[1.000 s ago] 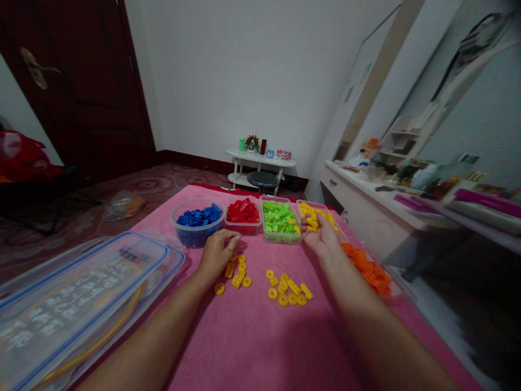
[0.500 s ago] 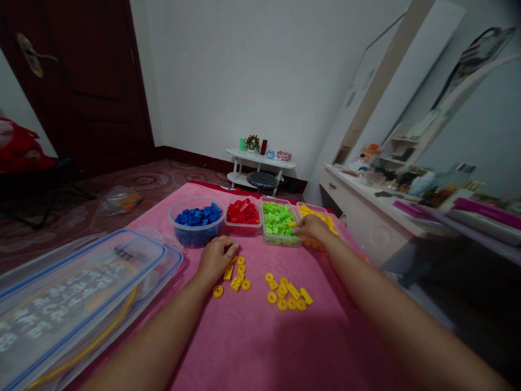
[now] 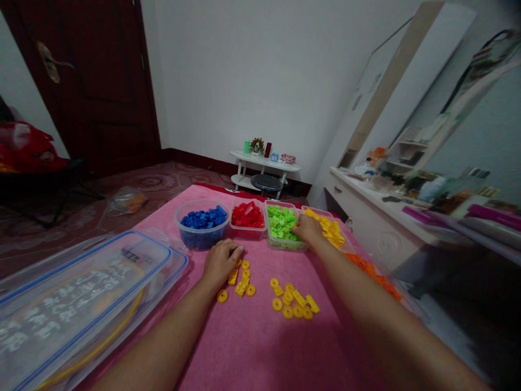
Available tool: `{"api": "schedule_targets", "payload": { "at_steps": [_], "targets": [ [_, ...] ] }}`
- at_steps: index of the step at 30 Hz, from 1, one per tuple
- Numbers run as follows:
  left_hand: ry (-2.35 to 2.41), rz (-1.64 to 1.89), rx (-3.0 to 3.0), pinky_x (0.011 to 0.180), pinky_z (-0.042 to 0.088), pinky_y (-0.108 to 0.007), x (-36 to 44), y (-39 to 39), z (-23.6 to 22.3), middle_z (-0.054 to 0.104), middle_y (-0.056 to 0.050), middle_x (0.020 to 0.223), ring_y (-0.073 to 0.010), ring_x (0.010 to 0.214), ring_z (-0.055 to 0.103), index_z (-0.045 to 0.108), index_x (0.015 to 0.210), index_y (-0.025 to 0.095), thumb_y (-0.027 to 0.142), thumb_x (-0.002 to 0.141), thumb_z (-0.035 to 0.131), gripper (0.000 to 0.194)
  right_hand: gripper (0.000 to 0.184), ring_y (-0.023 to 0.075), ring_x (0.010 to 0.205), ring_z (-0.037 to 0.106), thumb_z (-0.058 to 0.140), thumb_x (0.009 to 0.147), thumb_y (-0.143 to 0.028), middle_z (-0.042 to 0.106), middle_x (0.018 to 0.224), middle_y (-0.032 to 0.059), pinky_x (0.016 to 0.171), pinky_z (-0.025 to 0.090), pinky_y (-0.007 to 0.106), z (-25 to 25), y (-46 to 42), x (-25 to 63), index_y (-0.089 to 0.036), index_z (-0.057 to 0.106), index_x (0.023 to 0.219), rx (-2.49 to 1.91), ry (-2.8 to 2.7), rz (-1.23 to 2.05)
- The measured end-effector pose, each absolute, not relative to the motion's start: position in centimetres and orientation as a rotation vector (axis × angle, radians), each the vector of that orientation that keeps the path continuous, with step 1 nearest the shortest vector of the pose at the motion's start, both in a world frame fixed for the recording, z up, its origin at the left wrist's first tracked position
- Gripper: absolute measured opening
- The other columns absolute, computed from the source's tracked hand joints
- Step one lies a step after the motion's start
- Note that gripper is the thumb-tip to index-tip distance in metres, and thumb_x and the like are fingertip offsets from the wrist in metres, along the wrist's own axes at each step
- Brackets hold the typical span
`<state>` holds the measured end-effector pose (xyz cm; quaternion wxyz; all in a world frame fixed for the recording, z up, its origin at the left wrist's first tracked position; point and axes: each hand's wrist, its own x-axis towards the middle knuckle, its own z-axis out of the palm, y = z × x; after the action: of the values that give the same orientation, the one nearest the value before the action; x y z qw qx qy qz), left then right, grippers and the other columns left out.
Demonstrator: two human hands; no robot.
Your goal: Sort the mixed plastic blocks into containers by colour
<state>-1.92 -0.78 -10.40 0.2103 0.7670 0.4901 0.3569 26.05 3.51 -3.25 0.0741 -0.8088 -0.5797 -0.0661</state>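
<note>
Fingers (image 3: 299,224) of my right hand (image 3: 310,230) reach into the green tub (image 3: 286,246); I can't tell their grasp. I should pinch lightly, avoiding its rim.

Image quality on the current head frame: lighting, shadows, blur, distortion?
Head view: dim overall; soft shadow on the near part of the pink cloth; pale sheen on the clear lids; right-hand dresser stretched and slanted, wide-angle style; fine detail smeared on the bagged items.
</note>
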Motion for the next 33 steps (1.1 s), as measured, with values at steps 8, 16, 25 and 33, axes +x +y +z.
{"api": "schedule_targets", "payload": {
  "at_steps": [8, 16, 25, 33],
  "targets": [
    [1.380, 1.010, 2.143, 0.068, 0.036, -0.025, -1.9, -0.8, -10.4, 0.064, -0.003, 0.076, -0.0161, 0.077, 0.056, 0.070, 0.073, 0.019, 0.034, 0.088, 0.045, 0.032, 0.025, 0.0257, 0.091, 0.064, 0.061, 0.073, -0.034, 0.068, 0.098, 0.0091, 0.069, 0.045, 0.032, 0.3, 2.4, 28.2, -0.021, 0.066, 0.095, -2.450, -1.747, -0.310],
    [1.371, 1.009, 2.139, 0.070, 0.038, -0.025, -2.0, -0.7, -10.5, 0.066, -0.004, 0.076, -0.0163, 0.078, 0.058, 0.072, 0.077, 0.020, 0.034, 0.088, 0.045, 0.033, 0.037, 0.0262, 0.103, 0.057, 0.063, 0.078, -0.038, 0.063, 0.110, 0.0126, 0.088, 0.043, 0.038, 1.3, -3.4, 28.1, -0.016, 0.062, 0.107, -2.010, -1.985, -0.409],
    [1.080, 1.321, 1.476, 0.071, 0.047, -0.031, -2.0, -1.0, -10.6, 0.072, -0.011, 0.083, -0.0216, 0.078, 0.067, 0.068, 0.092, 0.012, 0.056, 0.089, 0.034, 0.056, 0.062, 0.0264, 0.133, 0.032, 0.065, 0.075, -0.048, 0.040, 0.144, 0.0074, 0.110, 0.022, 0.046, -6.1, -14.5, 12.1, -0.029, 0.048, 0.132, -1.278, -2.459, 0.243],
    [0.847, 1.450, 1.039, 0.078, 0.049, -0.035, -2.6, -0.7, -10.1, 0.071, -0.012, 0.081, -0.0222, 0.078, 0.068, 0.064, 0.091, 0.008, 0.060, 0.085, 0.039, 0.057, 0.029, 0.0272, 0.126, 0.036, 0.059, 0.083, -0.037, 0.049, 0.130, 0.0107, 0.104, 0.029, 0.047, -7.2, -10.6, 8.9, -0.022, 0.060, 0.108, -1.395, -2.362, 0.073]
  ]
}}
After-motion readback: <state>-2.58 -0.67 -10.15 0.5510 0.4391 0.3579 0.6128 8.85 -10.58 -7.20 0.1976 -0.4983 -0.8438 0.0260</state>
